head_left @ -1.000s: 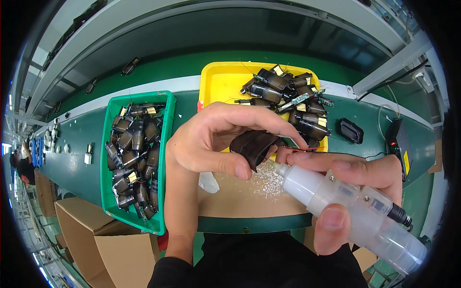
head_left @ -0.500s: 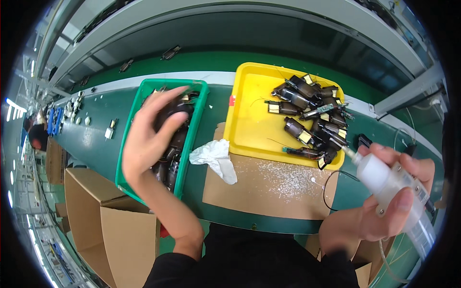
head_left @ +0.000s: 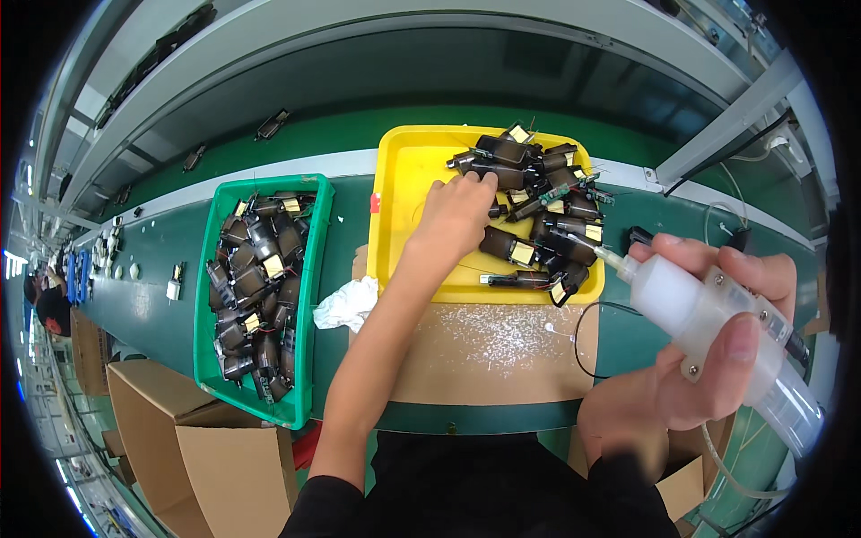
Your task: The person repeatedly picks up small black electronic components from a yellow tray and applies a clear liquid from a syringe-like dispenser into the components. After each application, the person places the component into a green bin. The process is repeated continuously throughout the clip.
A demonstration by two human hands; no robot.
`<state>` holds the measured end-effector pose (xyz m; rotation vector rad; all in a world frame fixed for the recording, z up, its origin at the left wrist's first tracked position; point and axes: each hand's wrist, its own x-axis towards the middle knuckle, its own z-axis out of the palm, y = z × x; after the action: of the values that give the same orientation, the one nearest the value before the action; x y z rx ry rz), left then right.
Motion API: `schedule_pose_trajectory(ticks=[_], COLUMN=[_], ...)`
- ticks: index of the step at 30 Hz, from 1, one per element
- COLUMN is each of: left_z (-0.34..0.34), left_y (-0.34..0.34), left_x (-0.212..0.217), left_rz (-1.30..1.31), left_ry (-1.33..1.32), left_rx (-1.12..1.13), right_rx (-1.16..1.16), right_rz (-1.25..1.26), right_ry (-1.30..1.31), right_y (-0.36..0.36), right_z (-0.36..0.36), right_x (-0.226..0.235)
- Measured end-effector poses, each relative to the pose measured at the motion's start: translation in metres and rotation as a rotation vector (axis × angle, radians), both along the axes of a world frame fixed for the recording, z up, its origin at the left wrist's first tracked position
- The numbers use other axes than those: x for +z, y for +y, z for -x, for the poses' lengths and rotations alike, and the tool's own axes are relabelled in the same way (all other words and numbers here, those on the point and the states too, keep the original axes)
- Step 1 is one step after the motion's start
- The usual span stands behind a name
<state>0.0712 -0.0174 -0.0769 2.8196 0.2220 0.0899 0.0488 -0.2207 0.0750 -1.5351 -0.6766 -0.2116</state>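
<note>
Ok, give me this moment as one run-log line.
left hand: at dark-brown cased parts in yellow plastic tray | right hand: gripping milky-white cylindrical dispenser, nozzle toward tray | green plastic bin: holds similar parts

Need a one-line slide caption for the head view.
Left hand at the dark parts in a yellow tray, right hand gripping a translucent dispenser.

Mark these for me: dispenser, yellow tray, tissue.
Dispenser (head_left: 692,314): head view, on its white barrel.
Yellow tray (head_left: 400,199): head view, on bare floor at its left side.
Tissue (head_left: 346,306): head view, middle of the crumpled white sheet.
</note>
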Motion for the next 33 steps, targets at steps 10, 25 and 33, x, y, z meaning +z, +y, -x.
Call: schedule_pose_trajectory(ticks=[10,25,33], left_z=[0.049,0.040,0.051], left_y=[0.043,0.018,-0.002], left_x=[0.033,0.072,0.078], left_rz=[0.069,2.017,2.048], left_ry=[-0.424,-0.291,-0.170], left_rx=[0.052,-0.319,-0.575], right_rx=[0.000,-0.034,0.015], right_rz=[-0.025,-0.010,-0.030], right_ry=[-0.017,-0.026,0.047], right_y=[0.005,0.025,0.034], right_z=[0.001,0.006,0.011], right_x=[-0.003,-0.005,-0.011])
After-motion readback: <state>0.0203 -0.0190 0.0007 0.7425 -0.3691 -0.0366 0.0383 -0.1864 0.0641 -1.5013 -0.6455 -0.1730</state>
